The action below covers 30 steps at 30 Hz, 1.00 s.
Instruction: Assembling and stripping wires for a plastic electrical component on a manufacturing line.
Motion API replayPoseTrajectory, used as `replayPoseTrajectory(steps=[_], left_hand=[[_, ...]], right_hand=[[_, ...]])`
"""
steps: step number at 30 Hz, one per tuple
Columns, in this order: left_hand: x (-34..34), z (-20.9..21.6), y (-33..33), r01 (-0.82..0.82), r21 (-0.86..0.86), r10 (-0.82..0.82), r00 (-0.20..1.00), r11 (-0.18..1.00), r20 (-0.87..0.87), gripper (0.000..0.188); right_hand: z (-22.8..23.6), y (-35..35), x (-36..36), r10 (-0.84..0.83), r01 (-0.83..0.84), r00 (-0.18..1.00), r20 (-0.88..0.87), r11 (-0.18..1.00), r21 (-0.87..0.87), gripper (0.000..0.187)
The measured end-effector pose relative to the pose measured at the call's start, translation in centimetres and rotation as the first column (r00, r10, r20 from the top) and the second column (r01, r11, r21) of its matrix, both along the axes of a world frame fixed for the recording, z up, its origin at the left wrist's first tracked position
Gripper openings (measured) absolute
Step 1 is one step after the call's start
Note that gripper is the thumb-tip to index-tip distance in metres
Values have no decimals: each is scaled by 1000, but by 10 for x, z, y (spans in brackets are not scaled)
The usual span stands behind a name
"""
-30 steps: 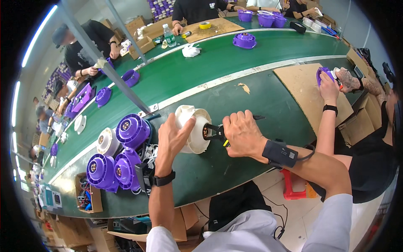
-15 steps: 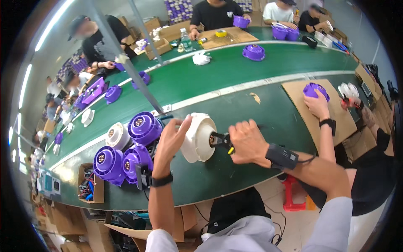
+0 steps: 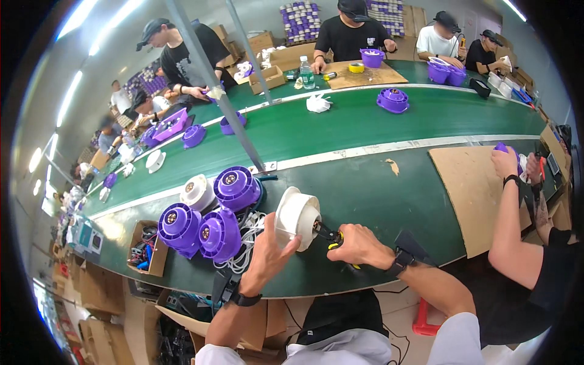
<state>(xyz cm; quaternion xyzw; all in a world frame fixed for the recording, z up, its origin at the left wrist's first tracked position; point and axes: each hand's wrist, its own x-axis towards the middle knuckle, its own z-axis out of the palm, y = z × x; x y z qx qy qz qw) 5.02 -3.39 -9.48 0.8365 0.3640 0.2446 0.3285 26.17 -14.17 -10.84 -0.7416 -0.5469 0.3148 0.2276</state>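
Note:
A white round plastic housing [image 3: 291,213] is tilted on its side above the green bench. My left hand [image 3: 268,254] grips it from the lower left, thumb and fingers against its rim. In my right hand [image 3: 361,246] is a pair of pliers [image 3: 329,235] with black and yellow handles, fingers closed around them. The jaws reach the brass-coloured contacts at the housing's centre; whether they pinch one cannot be made out. Left of my hands stand several purple housings [image 3: 220,236] and another white housing [image 3: 196,192], with a coiled white cable [image 3: 248,240] beside them.
A small cardboard box [image 3: 157,260] of tools and wires sits at the bench's left. A slanting metal post [image 3: 217,91] rises by the green conveyor [image 3: 304,131]. At right, a co-worker's arm [image 3: 510,225] passes a cardboard sheet [image 3: 465,201]. Other people sit across the belt.
The view has shifted. My left hand has moved from the housing's upper left to its lower left, and the housing is tilted differently. The co-worker's purple part has moved off the cardboard's middle.

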Motion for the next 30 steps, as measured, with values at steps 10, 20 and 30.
replayPoseTrajectory(steps=[10,20,30], left_hand=[[33,44,40,113,87,-78,939,990,-334,51],[82,32,46,216,-152,-239,958,965,-160,67],[71,-23,23,192,-508,-96,973,840,209,49]], right_hand=[[-31,3,3,-53,-221,822,567,888,404,44],[-34,-26,26,-152,54,936,316,953,298,43],[-40,-37,24,-180,121,957,228,960,251,46]])
